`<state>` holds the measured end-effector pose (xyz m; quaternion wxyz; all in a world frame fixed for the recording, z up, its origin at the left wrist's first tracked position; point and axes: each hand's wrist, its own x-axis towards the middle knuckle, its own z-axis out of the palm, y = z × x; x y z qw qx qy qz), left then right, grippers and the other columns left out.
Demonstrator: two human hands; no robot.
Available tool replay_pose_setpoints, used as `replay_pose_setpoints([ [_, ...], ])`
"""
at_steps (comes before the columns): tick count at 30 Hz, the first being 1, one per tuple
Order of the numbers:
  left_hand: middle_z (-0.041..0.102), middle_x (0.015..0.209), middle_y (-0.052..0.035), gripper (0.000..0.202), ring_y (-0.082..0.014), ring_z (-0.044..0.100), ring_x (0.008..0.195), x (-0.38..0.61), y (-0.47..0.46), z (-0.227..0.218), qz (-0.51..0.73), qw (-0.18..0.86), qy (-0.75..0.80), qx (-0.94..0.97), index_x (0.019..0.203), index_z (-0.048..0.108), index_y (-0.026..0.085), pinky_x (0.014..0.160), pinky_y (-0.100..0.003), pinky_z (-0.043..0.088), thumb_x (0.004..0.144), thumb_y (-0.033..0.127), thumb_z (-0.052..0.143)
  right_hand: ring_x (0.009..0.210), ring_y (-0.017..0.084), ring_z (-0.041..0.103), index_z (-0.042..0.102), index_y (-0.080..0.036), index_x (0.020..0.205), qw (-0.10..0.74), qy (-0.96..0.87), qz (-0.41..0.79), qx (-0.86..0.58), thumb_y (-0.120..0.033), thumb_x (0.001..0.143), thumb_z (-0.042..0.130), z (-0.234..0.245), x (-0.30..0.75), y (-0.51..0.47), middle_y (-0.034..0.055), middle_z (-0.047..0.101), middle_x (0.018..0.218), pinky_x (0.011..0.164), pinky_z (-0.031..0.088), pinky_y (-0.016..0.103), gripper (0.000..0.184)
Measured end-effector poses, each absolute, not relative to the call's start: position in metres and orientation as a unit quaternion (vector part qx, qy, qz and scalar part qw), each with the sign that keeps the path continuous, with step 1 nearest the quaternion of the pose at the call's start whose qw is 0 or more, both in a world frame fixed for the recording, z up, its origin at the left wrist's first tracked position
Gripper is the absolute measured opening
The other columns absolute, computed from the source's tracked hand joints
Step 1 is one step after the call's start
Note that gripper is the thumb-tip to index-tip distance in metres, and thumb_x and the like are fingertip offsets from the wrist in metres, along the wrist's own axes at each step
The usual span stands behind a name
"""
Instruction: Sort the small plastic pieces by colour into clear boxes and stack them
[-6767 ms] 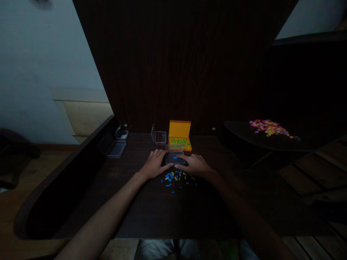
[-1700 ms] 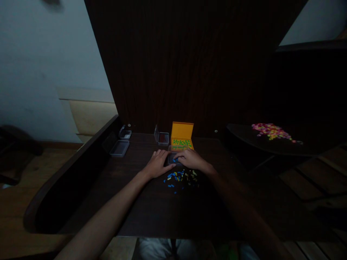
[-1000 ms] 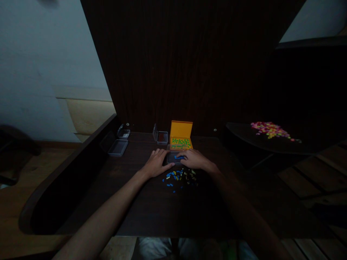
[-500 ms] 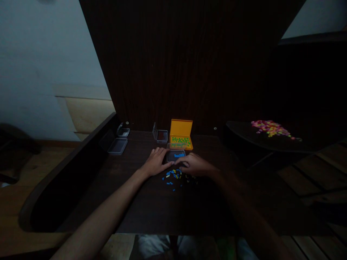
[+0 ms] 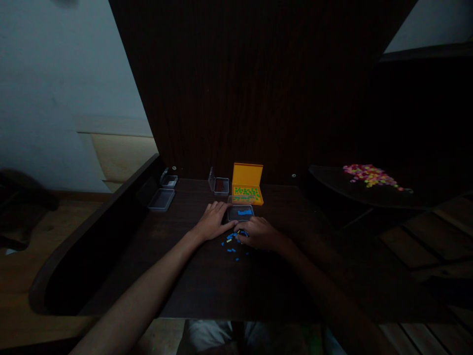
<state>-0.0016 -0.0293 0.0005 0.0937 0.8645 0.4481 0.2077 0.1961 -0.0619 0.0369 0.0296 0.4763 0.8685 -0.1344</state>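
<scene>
Taking your work box as the clock's middle: you've got four clear boxes and one yellow box [image 5: 247, 173]. The work box [image 5: 232, 214] sits right between your hands, blue bits [image 5: 244, 212] inside, too small to count. The two left boxes [image 5: 161, 199] are near 10 o'clock, the middle box [image 5: 221, 186] at 11, and the yellow one at 12 with green bits [image 5: 247, 191]. Loose bits [image 5: 229, 237], blue and yellowish, lie at 6, also uncountable.

Your left hand [image 5: 214, 222] is spread, thumb out, against the work box's near-left corner. Your right hand [image 5: 260, 232] is half curled over the loose bits; can't tell if it's pinching one.

Room-wise, tabletop runs from the bits down to the front edge at 6. A side board [image 5: 74, 266] blocks 9, a tall panel [image 5: 258, 88] blocks 12. The table [image 5: 207, 291] is dark wood, the light's dim, and beads [image 5: 369, 175] sit on a shelf [image 5: 373, 195] toward 3.
</scene>
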Motion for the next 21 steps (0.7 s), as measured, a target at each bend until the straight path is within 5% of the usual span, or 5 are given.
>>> replay_pose_setpoints([
  [21, 0.058, 0.12, -0.0107, 0.05, -0.0299, 0.05, 0.108, -0.0028, -0.0265, -0.0038, 0.216, 0.086, 0.441, 0.867, 0.126, 0.05, 0.019, 0.095, -0.047, 0.04, 0.089, 0.053, 0.05, 0.088, 0.021, 0.059, 0.066, -0.024, 0.103, 0.02, 0.874, -0.17, 0.455, -0.034, 0.085, 0.058, 0.0353, 0.1969, -0.0591, 0.0041, 0.065, 0.087, 0.074, 0.038, 0.029, 0.022],
])
